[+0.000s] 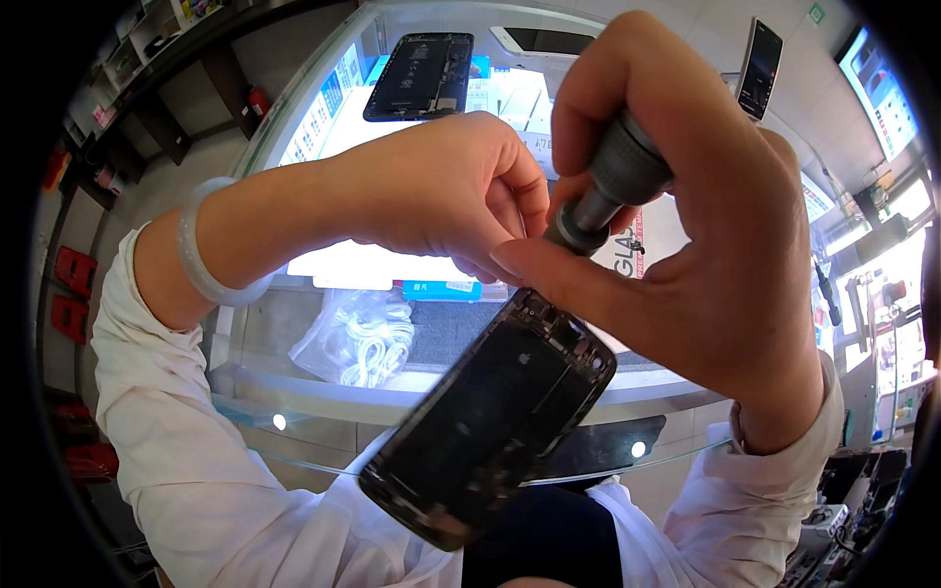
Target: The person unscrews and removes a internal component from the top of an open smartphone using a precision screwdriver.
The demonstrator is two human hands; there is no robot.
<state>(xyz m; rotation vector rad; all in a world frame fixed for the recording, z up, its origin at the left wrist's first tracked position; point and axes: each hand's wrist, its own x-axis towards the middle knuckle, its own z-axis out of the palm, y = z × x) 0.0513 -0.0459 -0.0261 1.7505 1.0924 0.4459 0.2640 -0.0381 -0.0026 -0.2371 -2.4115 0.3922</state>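
Observation:
My right hand (725,235) is wrapped around a grey screwdriver (627,174) with a knurled, thick handle and a narrower metal neck. Just left of it, my left hand (456,201) is closed, fingertips pinched near the tool's lower end. Whatever those fingers hold is hidden. Below both hands an opened smartphone (485,416) lies tilted at the near edge of the glass counter, its black inside facing up. The phone's upper end sits just under the right thumb and left fingertips.
Another opened phone (421,78) lies at the far left of the glass counter (392,400), near a white phone (544,41). A bag of white cables (363,338) sits left of the near phone. A propped phone (760,71) stands far right. A dark flat panel (613,446) shows near my lap.

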